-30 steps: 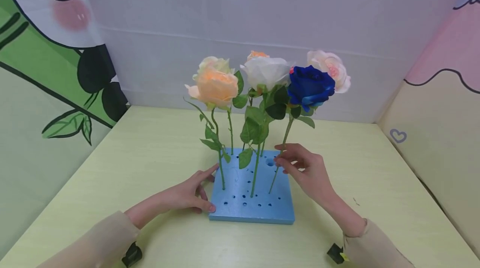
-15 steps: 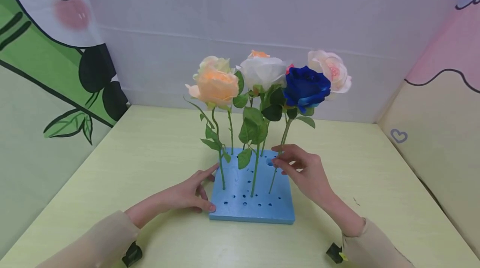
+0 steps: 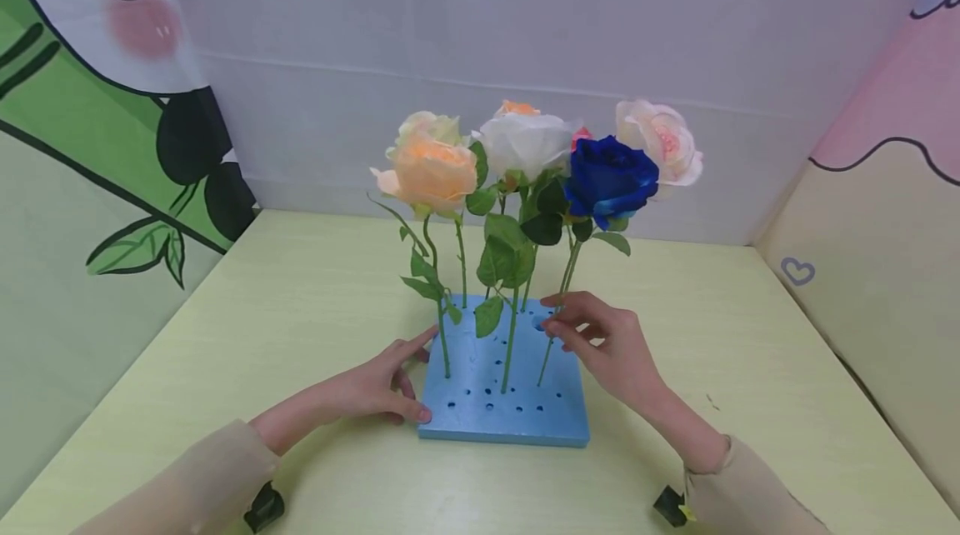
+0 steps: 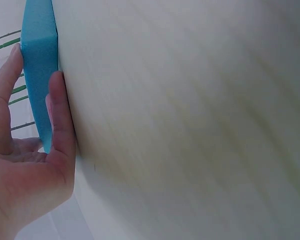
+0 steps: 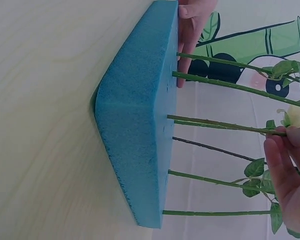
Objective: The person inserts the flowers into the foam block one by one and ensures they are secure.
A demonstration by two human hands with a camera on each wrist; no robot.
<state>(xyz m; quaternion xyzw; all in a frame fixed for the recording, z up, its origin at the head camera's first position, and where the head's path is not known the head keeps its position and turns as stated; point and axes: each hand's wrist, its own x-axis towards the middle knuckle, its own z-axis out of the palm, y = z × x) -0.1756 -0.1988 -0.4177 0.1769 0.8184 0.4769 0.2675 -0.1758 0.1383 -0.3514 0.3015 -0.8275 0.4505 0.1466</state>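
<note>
In the head view my right hand (image 3: 611, 343) pinches the stem of a blue rose (image 3: 611, 179) between thumb and fingertips. The stem's lower end stands in a hole of a light blue foam block (image 3: 517, 427); the right wrist view has this hand (image 5: 294, 175) at the stem, well above the foam (image 5: 132, 100). My left hand (image 3: 382, 383) rests along the block's left side, thumb at the front corner and index finger stretched toward the back. In the left wrist view its fingers (image 4: 62, 117) lie fairly straight against the foam's side (image 4: 39, 65).
A peach rose (image 3: 431, 172), a white rose (image 3: 525, 143), a pale pink rose (image 3: 663, 139) and several others stand close around the blue one. Bare holes dot the block's front. The pale table (image 3: 315, 268) meets a white cloth backdrop (image 3: 480, 35).
The blue rose's head has shifted slightly left and a little down, and my right hand has moved slightly left with its stem. The left hand and block stay put.
</note>
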